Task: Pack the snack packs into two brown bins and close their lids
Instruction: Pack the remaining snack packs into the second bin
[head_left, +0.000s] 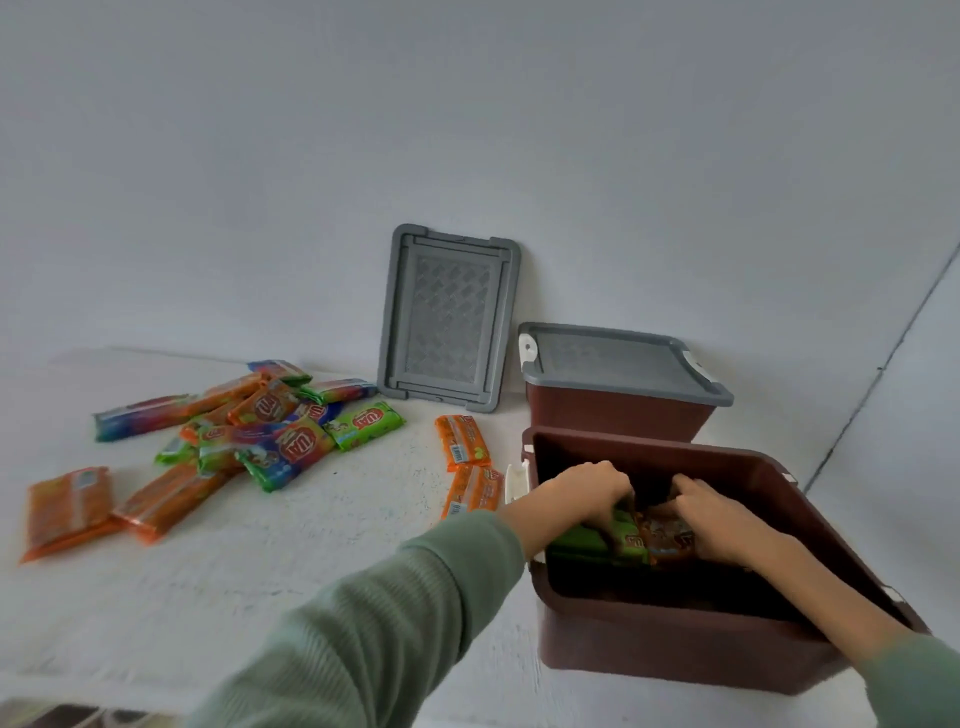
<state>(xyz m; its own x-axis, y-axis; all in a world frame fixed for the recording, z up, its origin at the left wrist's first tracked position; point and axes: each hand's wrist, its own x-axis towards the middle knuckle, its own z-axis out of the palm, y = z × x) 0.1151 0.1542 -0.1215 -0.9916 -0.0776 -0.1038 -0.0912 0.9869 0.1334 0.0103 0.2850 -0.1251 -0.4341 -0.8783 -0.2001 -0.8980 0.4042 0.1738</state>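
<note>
An open brown bin (675, 639) stands near me at the right. Both hands reach down into it. My left hand (587, 493) grips a green snack pack (597, 543) inside the bin. My right hand (727, 514) rests on an orange snack pack (667, 535) beside the green one. Behind stands a second brown bin (618, 421) with its grey lid (618, 364) on. A loose grey lid (447, 317) leans against the wall. A heap of snack packs (270, 426) lies on the white table at the left.
Two orange packs (467, 457) lie just left of the open bin. Two more orange packs (104, 506) lie at the far left near the table edge. The white wall runs close behind the bins and the leaning lid.
</note>
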